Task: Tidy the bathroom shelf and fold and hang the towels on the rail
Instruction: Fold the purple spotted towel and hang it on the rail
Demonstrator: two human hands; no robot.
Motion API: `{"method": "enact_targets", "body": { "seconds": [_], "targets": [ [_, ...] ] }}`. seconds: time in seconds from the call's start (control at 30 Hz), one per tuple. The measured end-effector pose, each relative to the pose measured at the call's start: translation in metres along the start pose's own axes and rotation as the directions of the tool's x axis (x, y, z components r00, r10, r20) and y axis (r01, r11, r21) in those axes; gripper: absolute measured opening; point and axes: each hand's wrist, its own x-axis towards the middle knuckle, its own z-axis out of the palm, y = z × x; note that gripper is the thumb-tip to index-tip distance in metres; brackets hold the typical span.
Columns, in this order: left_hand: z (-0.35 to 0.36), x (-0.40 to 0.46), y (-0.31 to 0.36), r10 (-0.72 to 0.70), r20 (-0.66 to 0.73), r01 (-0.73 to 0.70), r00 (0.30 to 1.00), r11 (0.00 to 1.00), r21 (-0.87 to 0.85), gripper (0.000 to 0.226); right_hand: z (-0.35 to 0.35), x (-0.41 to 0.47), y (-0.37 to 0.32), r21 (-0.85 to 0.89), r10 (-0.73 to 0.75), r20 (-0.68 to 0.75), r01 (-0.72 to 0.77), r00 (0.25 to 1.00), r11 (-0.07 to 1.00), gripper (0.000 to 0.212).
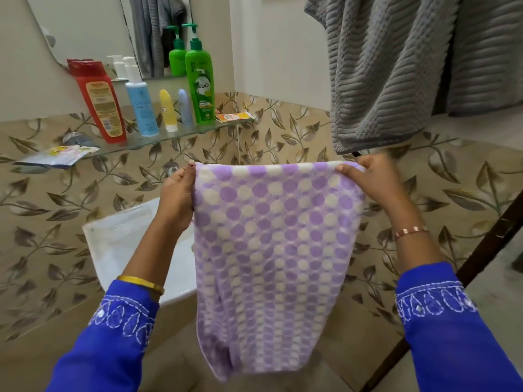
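both hands (181, 190) (365, 179) at the dotted purple towel's (277, 250) top corners

Grey towel (396, 72) cut off by top and right edges; rail unseen; left-hand fingers (190, 167) partly hidden behind lilac towel (277, 250); bottle (141, 106) print unreadable.

Head view: left hand (177, 190) and right hand (365, 179) each pinch an upper corner of a purple-and-white dotted towel (271, 250), which hangs doubled between them. Grey ribbed towel (396, 75) hangs at upper right. Glass shelf (158, 138) carries a red bottle (99, 100), blue bottle (141, 106), yellow tube (167, 110) and green pump bottle (199, 83); white basin (119, 241) below
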Motion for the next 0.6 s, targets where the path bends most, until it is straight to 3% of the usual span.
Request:
{"method": "enact_targets", "body": {
  "seconds": [0.07,0.17,0.23,0.27,0.3,0.37,0.43,0.6],
  "targets": [
    [0.009,-0.009,0.0,0.017,0.027,-0.016,1.0,0.999,-0.042,0.028,0.012,-0.002,-0.003,-0.222,-0.023,-0.053,0.01,0.998,0.975,0.043],
    [0.025,-0.021,-0.003,0.002,0.045,0.003,0.999,0.996,-0.092,0.024,0.028,-0.01,-0.012,-0.305,-0.06,-0.131,0.018,0.99,0.952,0.019],
    [0.035,-0.028,-0.007,-0.017,0.047,0.02,0.999,0.997,-0.074,0.02,0.036,-0.021,-0.028,-0.234,-0.112,-0.194,0.065,0.975,0.97,0.012],
    [0.04,-0.032,-0.01,-0.039,0.05,0.041,0.998,0.998,-0.056,0.019,0.04,-0.027,-0.039,-0.12,-0.124,-0.189,0.103,0.974,0.988,0.008],
    [0.045,-0.036,-0.013,-0.067,0.057,0.07,0.996,0.996,-0.047,0.018,0.045,-0.034,-0.05,0.024,-0.113,-0.129,0.117,0.985,0.993,0.006],
    [0.054,-0.045,-0.02,-0.13,0.074,0.135,0.989,0.989,-0.067,0.017,0.059,-0.052,-0.068,0.223,-0.093,0.122,0.064,0.988,0.973,0.016],
    [0.06,-0.052,-0.024,-0.179,0.087,0.188,0.98,0.977,-0.102,0.015,0.077,-0.069,-0.076,0.176,-0.084,0.324,0.028,0.942,0.984,0.018],
    [0.058,-0.057,-0.024,-0.214,0.138,0.235,0.967,0.958,-0.162,0.013,0.098,-0.09,-0.071,0.15,-0.091,0.158,0.068,0.983,0.986,0.029]
  ]
}}
